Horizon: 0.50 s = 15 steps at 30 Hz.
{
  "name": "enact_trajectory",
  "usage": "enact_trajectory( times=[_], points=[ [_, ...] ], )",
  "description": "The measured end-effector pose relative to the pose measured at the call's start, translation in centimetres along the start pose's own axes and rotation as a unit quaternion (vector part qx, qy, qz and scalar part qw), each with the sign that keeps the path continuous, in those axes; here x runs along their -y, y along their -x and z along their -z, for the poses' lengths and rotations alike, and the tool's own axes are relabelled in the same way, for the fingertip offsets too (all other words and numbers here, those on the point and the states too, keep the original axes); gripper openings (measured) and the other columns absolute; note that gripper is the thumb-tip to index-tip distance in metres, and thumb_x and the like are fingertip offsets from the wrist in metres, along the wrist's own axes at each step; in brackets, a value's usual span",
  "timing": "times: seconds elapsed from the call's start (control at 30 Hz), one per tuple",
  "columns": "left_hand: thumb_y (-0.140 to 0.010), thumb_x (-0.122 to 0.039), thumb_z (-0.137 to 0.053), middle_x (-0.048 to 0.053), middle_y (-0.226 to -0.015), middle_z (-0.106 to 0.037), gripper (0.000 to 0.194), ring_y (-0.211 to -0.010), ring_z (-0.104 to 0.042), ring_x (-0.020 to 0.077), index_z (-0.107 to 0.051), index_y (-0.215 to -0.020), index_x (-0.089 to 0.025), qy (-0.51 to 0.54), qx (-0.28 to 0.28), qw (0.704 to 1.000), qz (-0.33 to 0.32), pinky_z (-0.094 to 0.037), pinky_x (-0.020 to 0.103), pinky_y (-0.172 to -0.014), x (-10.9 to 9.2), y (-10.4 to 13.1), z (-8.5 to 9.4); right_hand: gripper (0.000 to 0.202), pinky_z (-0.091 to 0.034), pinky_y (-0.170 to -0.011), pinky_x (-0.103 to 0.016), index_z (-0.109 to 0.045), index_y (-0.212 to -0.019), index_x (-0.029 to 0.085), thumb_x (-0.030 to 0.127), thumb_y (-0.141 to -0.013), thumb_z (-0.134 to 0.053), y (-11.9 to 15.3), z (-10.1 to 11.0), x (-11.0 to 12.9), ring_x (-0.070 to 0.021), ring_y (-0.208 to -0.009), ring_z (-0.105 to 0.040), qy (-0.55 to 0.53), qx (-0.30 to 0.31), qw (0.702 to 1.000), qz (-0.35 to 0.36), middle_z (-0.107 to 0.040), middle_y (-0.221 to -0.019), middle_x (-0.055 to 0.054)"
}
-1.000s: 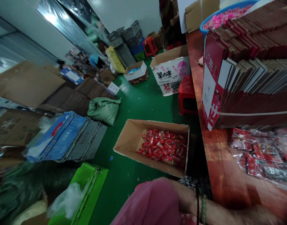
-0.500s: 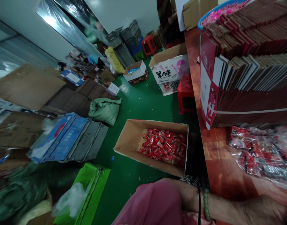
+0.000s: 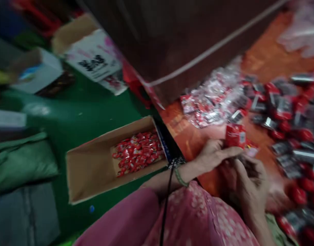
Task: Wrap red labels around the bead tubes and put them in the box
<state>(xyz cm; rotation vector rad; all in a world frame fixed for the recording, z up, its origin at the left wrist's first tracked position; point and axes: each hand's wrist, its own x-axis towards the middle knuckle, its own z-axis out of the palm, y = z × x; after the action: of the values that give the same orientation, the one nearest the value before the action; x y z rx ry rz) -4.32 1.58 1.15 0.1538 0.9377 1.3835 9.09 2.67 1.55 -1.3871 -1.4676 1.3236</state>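
Observation:
Over the orange-red tabletop, my left hand (image 3: 215, 153), with a green bead bracelet at the wrist, pinches a small red packet (image 3: 235, 136) between thumb and fingers. My right hand (image 3: 251, 177) is close beside it, its fingers curled near the packet's lower end; whatever they hold is too small and blurred to name. Beyond the hands lies a pile of clear-wrapped red packets (image 3: 210, 99). Red and black items (image 3: 282, 102) are scattered to the right. On the floor at my left stands an open cardboard box (image 3: 91, 174) with many red packets (image 3: 138, 150) inside.
A large strapped stack of dark folded cardboard (image 3: 187, 41) stands at the table's far edge. A white printed box (image 3: 92, 61), a red stool (image 3: 136, 85) and a green sack (image 3: 23, 162) are on the green floor.
The view has swung right and down toward the table, with motion blur. My left hand, earlier at the lower right, now shows the red packet, and my right hand has come into view.

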Motion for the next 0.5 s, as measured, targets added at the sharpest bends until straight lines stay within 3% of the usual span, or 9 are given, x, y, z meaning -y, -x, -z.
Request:
enact_trajectory(
  times=[0.07,0.13,0.23,0.33,0.5],
  points=[
    [-0.059,-0.055,-0.089,0.005,-0.076,-0.073,0.054,-0.062,-0.061,0.0105,-0.075,-0.084,-0.010,0.017,0.045,0.999,-0.011,-0.050,0.023,-0.061,0.0,0.0,0.6,0.027,-0.058,-0.069,-0.029,-0.069,-0.095,0.020,0.039,-0.079,-0.080,0.5,0.1,-0.3,-0.0161,-0.074,-0.069,-0.003,-0.030,0.999,0.011,-0.074,-0.090,-0.004],
    [-0.065,-0.055,-0.086,0.008,-0.083,-0.076,0.051,-0.063,-0.065,0.0139,-0.076,-0.089,-0.011,0.009,0.081,0.997,-0.002,-0.049,0.024,-0.055,-0.4,0.3,0.9,0.026,-0.060,-0.066,-0.029,-0.069,-0.095,0.022,0.041,-0.079,-0.079,0.6,-0.3,0.0,-0.0151,-0.067,-0.070,-0.057,0.015,0.998,-0.011,-0.075,-0.085,-0.002],
    [-0.068,-0.055,-0.085,0.014,-0.100,-0.077,0.054,-0.087,-0.073,0.0257,-0.075,-0.101,-0.014,0.003,0.111,0.994,-0.001,-0.054,0.028,-0.061,-0.9,1.1,1.0,0.026,-0.062,-0.065,-0.029,-0.068,-0.095,0.023,0.042,-0.080,-0.078,0.6,-0.8,0.9,-0.0146,-0.063,-0.071,-0.128,0.051,0.989,-0.043,-0.075,-0.083,-0.001],
    [-0.068,-0.056,-0.084,0.015,-0.107,-0.077,0.056,-0.103,-0.072,0.0324,-0.074,-0.105,-0.015,-0.006,0.093,0.996,-0.009,-0.059,0.037,-0.076,-0.8,1.7,0.9,0.024,-0.061,-0.065,-0.027,-0.068,-0.093,0.023,0.041,-0.081,-0.078,1.1,-1.0,1.6,-0.0136,-0.063,-0.071,-0.166,0.070,0.983,-0.047,-0.074,-0.080,0.001],
    [-0.066,-0.050,-0.087,0.013,-0.095,-0.079,0.042,-0.101,-0.073,0.0318,-0.077,-0.089,-0.015,-0.022,0.059,0.997,-0.037,-0.059,0.042,-0.086,-0.1,1.7,0.9,0.020,-0.057,-0.068,-0.027,-0.067,-0.095,0.024,0.040,-0.085,-0.074,1.9,-1.3,0.7,-0.0136,-0.069,-0.067,-0.127,0.035,0.991,0.013,-0.071,-0.080,0.001]
  ],
)
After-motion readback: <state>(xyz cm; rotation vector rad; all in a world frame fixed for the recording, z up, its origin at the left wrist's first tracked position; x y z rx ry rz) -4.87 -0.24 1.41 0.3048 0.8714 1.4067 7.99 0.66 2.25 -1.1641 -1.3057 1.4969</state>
